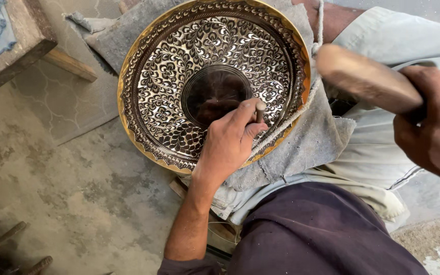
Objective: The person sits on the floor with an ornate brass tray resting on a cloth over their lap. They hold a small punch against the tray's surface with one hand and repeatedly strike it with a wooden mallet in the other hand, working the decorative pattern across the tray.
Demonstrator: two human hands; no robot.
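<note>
Your engraved brass plate (169,76) rests on a cloth (311,137) over your lap; the chisel (259,109) stands on it, the wooden mallet (365,76) to its right.

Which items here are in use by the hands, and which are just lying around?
In use:
- engraved brass plate
- chisel in the left hand
- wooden mallet in the right hand
- grey cloth under the plate

Lying about:
- wooden bench, upper left
- wooden sticks, lower left
</note>
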